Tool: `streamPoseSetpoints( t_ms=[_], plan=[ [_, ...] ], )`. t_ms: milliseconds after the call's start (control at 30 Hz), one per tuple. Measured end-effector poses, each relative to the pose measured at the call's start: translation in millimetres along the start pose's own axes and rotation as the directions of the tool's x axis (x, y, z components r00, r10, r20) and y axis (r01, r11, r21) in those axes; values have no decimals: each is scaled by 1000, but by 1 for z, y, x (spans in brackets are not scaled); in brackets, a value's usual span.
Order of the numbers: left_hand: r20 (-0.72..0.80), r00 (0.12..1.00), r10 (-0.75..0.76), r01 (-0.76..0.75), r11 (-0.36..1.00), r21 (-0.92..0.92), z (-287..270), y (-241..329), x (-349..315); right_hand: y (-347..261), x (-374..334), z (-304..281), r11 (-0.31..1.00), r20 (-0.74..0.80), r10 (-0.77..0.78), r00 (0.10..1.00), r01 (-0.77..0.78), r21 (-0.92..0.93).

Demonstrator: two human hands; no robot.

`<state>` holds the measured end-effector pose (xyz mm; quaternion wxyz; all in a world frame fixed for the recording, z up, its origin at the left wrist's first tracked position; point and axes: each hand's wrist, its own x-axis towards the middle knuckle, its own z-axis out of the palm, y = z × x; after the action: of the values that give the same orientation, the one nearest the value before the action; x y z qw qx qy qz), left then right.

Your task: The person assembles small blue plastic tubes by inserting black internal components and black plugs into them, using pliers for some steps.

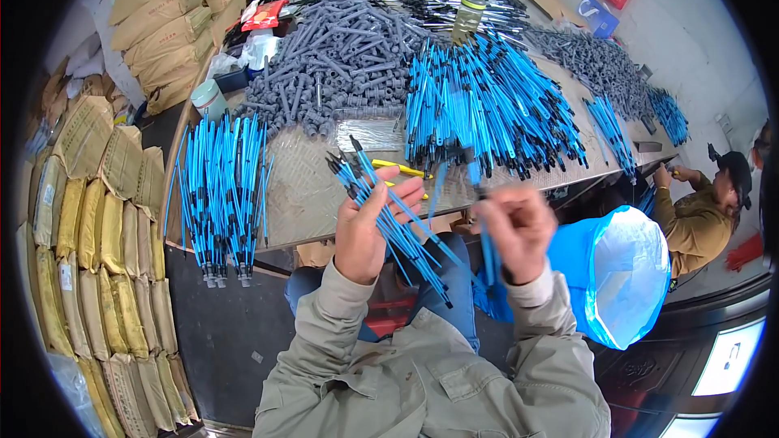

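Note:
A small bundle of thin blue rods with black ends [418,258] slants across my left hand [361,231], held under the thumb with the fingers curled around it. To its right, my right hand [519,231] is pinched and smeared by motion. A blurred blue rod [488,255] runs through its fingertips. Beyond it on the table lies a large heap of the same blue rods [495,105]. More of them form a neat bundle [221,186] at the table's left edge, their ends hanging over. A yellow tool handle [398,167] lies partly hidden behind my left hand.
Grey plastic plugs [349,57] are heaped mid-table, near a green-lidded bottle [468,16] and a pale cup [209,99]. A blue bag with white lining [629,284] stands at my right. Stacked sacks [105,276] line the left. A co-worker [702,207] sits at far right.

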<state>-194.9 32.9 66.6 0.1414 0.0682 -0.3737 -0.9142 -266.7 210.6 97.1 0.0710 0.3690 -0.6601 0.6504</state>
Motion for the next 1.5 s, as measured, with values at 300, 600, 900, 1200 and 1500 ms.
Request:
streamPoseSetpoints(
  t_ms=[300, 600, 900, 1200, 1500],
  plan=[
    [-65, 981, 182, -153, 936, 316, -11, 3, -7, 53, 50, 15, 997, 479, 11, 878, 25, -69],
    [-150, 984, 95, -94, 996, 12, 10, 19, -25, 185, 175, -34, 325, -83, 211, 974, -150, -934],
    [60, 997, -41, 47, 994, -101, -8, 1, -25, 173, 178, -59, 389, -177, 64, 982, -188, -902],
    [20, 999, -50, 50, 999, -13, -3, -1, -18, 47, 145, -61, 805, -74, -62, 995, 6, -594],
    [-67, 980, 187, -180, 978, 104, 4, 20, -8, 6, 24, -22, 965, 230, 204, 952, -156, -209]
  ],
)
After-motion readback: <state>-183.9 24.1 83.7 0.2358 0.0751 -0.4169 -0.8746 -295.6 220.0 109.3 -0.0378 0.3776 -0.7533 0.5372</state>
